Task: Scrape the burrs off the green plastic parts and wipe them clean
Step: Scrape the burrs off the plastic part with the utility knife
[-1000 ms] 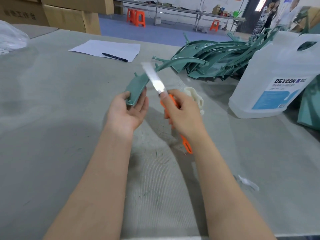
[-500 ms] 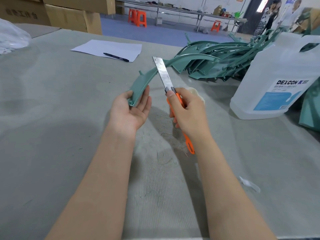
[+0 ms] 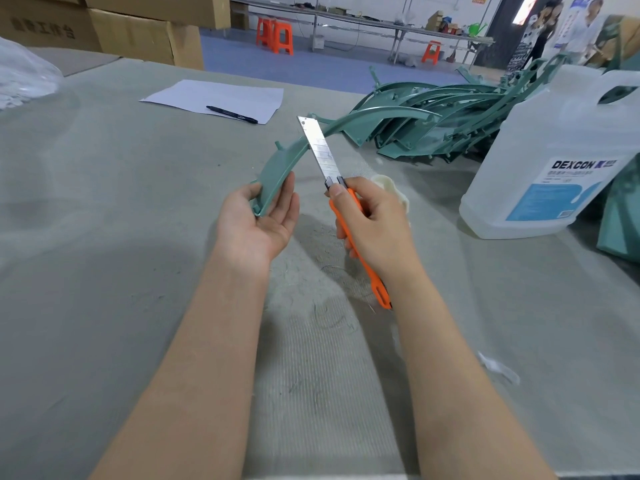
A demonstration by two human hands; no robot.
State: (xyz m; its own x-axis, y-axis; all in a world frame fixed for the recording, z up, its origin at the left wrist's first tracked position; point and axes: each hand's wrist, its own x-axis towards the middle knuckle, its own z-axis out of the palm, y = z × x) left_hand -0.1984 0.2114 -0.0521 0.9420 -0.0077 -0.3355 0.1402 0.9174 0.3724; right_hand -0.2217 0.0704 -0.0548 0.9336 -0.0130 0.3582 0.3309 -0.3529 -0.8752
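Fine shavings (image 3: 332, 317) lie on the grey table (image 3: 104, 271) nearest the person, between the forearms. Right hand (image 3: 375, 226) is wrapped round the orange utility knife (image 3: 349, 216), thumb near the blade base; the long blade (image 3: 319, 150) points up and away, crossing the curved green part (image 3: 311, 140). Left hand (image 3: 259, 220) holds that part's near end, thumb one side, fingers nearly straight along the other, palm up. White cloth (image 3: 391, 190) just behind the right hand. DEXCON jug (image 3: 561, 161) to the right. Further out: pile of green parts (image 3: 443, 119), paper sheet (image 3: 214, 98) with a pen (image 3: 232, 114) on it. Cardboard boxes (image 3: 138, 29) at far left.
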